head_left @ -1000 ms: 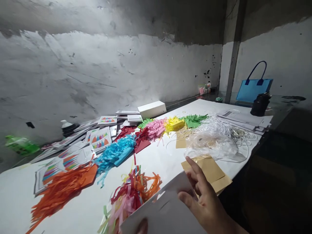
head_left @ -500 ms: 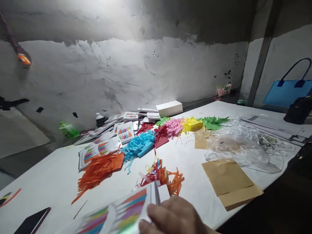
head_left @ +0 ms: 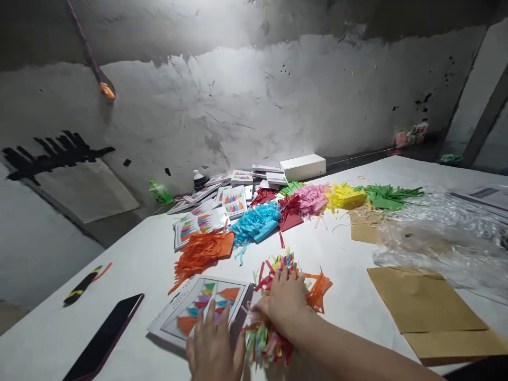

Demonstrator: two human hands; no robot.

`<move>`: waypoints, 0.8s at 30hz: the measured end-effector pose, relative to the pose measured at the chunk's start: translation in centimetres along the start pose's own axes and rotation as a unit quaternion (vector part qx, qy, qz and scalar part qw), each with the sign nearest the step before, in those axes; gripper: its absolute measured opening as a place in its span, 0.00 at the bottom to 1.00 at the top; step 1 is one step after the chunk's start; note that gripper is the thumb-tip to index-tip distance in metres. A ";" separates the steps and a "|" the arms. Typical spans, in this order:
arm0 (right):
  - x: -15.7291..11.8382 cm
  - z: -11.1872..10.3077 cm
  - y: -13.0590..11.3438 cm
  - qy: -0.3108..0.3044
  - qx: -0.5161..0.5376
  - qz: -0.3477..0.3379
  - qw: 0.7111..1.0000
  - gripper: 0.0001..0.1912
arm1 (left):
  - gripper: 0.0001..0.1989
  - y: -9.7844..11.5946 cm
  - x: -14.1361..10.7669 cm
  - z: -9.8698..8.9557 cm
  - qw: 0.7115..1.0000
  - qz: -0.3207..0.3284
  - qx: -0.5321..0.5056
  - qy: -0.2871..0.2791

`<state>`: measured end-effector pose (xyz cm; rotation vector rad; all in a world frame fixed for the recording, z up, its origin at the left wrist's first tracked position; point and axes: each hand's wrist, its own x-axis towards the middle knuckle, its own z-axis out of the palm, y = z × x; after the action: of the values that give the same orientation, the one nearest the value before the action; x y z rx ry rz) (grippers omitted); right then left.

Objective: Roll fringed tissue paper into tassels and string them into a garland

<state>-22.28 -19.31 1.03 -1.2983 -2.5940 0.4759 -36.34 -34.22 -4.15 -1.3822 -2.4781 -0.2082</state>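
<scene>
My left hand [head_left: 212, 344] lies flat with fingers spread on a white card [head_left: 200, 307] printed with coloured triangles, at the table's near edge. My right hand [head_left: 286, 304] rests on a loose heap of mixed coloured paper strips [head_left: 293, 278] just right of the card, fingers down among the strips. I cannot tell whether it grips any of them.
A black phone [head_left: 105, 336] lies left of the card on the white table [head_left: 146, 259]. Behind are fringed paper piles: orange [head_left: 200, 251], blue [head_left: 254, 225], pink [head_left: 313, 196], yellow [head_left: 343, 197], green [head_left: 387, 196]. More cards [head_left: 234, 201], a white box [head_left: 304, 166], brown envelopes [head_left: 426, 304], clear plastic bags [head_left: 444, 233].
The card, held up in both hands before, now lies face up on the table. My right hand has moved onto the strip heap. The view has swung left.
</scene>
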 end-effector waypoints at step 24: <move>-5.3 -4.0 8.3 -0.092 0.071 -0.380 0.918 0.17 | 0.25 8.1 -0.1 -5.3 0.991 0.048 0.027 -0.126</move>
<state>-11.72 -18.18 1.42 -0.1406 -2.8628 0.6254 -28.39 -31.44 0.66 -1.5858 -2.5835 0.0584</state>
